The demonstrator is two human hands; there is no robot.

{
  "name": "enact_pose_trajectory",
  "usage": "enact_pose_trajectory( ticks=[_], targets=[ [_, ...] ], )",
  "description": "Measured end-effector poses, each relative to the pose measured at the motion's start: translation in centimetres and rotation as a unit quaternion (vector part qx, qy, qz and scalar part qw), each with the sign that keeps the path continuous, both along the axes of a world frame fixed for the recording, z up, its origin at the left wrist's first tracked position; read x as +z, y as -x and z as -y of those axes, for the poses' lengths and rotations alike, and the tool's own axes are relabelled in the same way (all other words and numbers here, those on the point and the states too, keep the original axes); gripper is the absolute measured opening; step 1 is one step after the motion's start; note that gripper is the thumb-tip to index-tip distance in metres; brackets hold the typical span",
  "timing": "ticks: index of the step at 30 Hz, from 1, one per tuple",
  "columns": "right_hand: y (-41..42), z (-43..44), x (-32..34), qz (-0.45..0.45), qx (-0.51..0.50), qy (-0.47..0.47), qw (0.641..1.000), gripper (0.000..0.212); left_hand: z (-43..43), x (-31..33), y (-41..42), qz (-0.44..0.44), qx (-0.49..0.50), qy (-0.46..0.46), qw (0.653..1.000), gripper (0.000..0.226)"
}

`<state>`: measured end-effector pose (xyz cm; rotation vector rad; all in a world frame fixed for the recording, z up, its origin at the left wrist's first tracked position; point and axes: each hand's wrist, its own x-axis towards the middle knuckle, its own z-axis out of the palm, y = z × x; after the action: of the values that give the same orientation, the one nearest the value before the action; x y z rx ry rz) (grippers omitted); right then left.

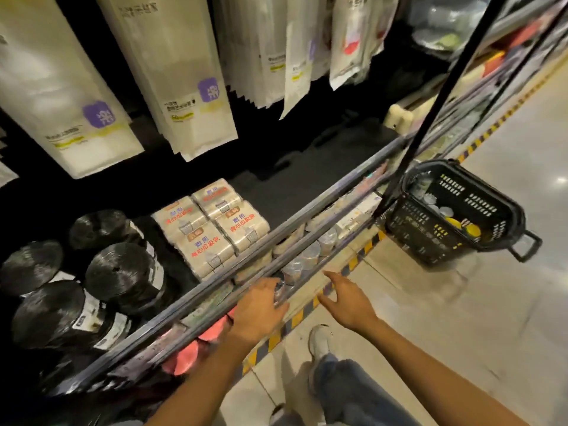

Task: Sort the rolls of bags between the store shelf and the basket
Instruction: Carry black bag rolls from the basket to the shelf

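The left hand (259, 307) reaches over the front rail of the store shelf (307, 216) to the lower level. Its fingers bend down at a clear roll (292, 270), but I cannot tell if they grip it. The right hand (345, 301) hangs just beside it over the floor, fingers spread and holding nothing. More clear rolls (319, 245) stand in a row behind the rail. On the upper level lie black rolls (123, 273) and beige packs (212, 232). The black basket (421, 229) stands on the floor to the right, well apart from both hands, with some rolls inside.
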<state>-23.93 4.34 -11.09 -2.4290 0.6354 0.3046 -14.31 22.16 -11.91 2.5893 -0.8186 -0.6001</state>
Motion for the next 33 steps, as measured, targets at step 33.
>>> enact_pose_trajectory(
  ticks=[33],
  targets=[
    [7.4,45.2,-0.3,0.003,-0.287,0.0,0.958,0.058,55.6,2.3,-1.3,0.033,-0.309,-0.049,0.949,0.059]
  ],
)
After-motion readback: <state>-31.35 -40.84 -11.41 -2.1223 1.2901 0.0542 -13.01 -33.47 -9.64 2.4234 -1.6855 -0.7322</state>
